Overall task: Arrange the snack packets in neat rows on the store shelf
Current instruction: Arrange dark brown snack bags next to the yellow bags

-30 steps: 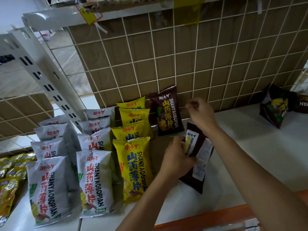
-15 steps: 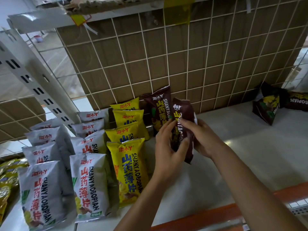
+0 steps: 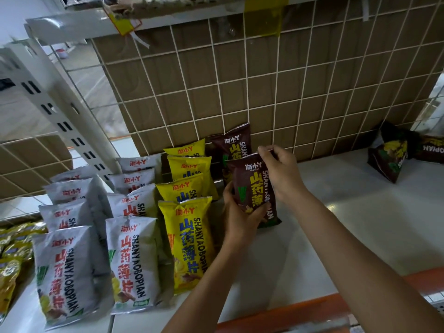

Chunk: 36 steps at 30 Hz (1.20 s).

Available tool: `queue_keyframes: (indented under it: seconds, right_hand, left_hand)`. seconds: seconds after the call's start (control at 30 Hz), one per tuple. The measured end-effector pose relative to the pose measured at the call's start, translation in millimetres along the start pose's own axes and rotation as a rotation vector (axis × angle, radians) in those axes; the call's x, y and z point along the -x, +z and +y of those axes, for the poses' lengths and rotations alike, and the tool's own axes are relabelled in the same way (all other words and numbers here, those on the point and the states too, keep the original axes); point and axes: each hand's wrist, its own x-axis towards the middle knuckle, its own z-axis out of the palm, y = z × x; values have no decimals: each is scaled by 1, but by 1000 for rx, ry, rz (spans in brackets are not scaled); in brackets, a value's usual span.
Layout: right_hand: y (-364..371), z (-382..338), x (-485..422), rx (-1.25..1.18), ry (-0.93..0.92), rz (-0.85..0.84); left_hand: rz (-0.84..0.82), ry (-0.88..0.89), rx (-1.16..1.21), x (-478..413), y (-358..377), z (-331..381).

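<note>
A brown snack packet (image 3: 254, 186) stands face-up on the white shelf (image 3: 360, 212), just in front of another brown packet (image 3: 234, 146) that leans on the wire back grid. My left hand (image 3: 240, 219) grips its lower left edge. My right hand (image 3: 280, 171) pinches its top right corner. To the left run a row of yellow packets (image 3: 189, 241) and two rows of silver packets (image 3: 131, 260), each overlapping front to back.
Two loose brown packets (image 3: 389, 159) lie at the shelf's far right by the grid. An orange lip (image 3: 300, 313) edges the shelf front. A white slotted upright (image 3: 60, 111) stands at the left. Yellow-gold packets (image 3: 12, 255) sit on the neighbouring shelf, far left.
The brown packet was turned from back-side-out to face-up and set down in front of the rear brown packet. My left hand slid to its lower edge, my right to its top.
</note>
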Motion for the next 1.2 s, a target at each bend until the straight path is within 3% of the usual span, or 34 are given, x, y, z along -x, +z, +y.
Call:
queue_keyframes:
  seconds: [0.2,0.33,0.53,0.6,0.7,0.87,1.03,1.2]
  right_hand:
    - [24,5,-23,105,-76,151]
    - [26,5,-36,333,-100,221]
    - [18,2,-45,496,-90,152]
    - [8,4,-43,519,-90,151]
    - [-16,3,-34,608,-110,173]
    - [-73,0,-16,647,-177,194]
    - [-154,-1,-13,824,-238,403]
    - [-235,2,-12,1033,-185,610]
  left_hand:
    - [188,35,-171,-10,3,8]
    - [250,70,-331,-13,6,16]
    - [250,58,-545,-17,18,19]
    - [276,161,-611,-16,20,17]
    - [307,466,-760,-15,30,17]
    - [76,609,-754,-12,75,31]
    - [-297,501,-746,-9,133,49]
    - [-503,518,-820,-16,191,58]
